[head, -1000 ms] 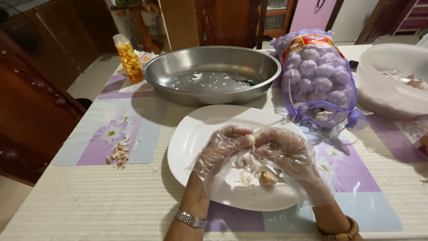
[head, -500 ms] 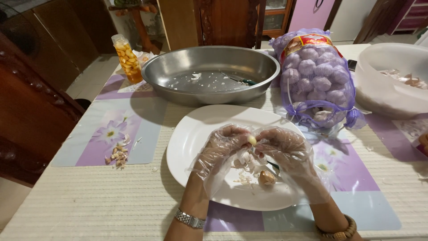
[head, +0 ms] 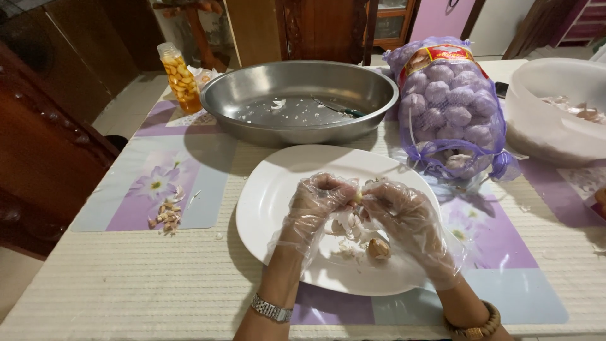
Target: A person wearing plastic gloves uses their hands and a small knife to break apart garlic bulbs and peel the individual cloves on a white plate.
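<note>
**Gloved hands pinch a garlic clove over a white plate**

At the far left stands a small clear bottle (head: 179, 76) of yellowish pieces, and nearer, on a floral placemat (head: 158, 189), lies a little heap of garlic scraps (head: 165, 218). Far centre sits a wide steel basin (head: 300, 100) with bits of peel and a slim tool in it.

The white plate (head: 271, 196) lies near centre. Above it the left hand (head: 315, 202), in a loose clear plastic glove with a metal watch (head: 271, 309) on the wrist, is closed, its fingertips pinching a pale garlic clove (head: 358, 197). The right hand (head: 407, 218), also gloved, with a beaded bracelet (head: 473, 328) at the wrist, grips the same clove from the right, so both hands meet on it above the plate's middle. Below them on the plate lie papery skins (head: 347, 237) and one unpeeled clove (head: 379, 249).

Just right of the plate, farther back, a purple mesh bag (head: 451, 107) full of garlic bulbs rests on the table. At the far right stands a white plastic bowl (head: 555, 126) holding peelings.
</note>
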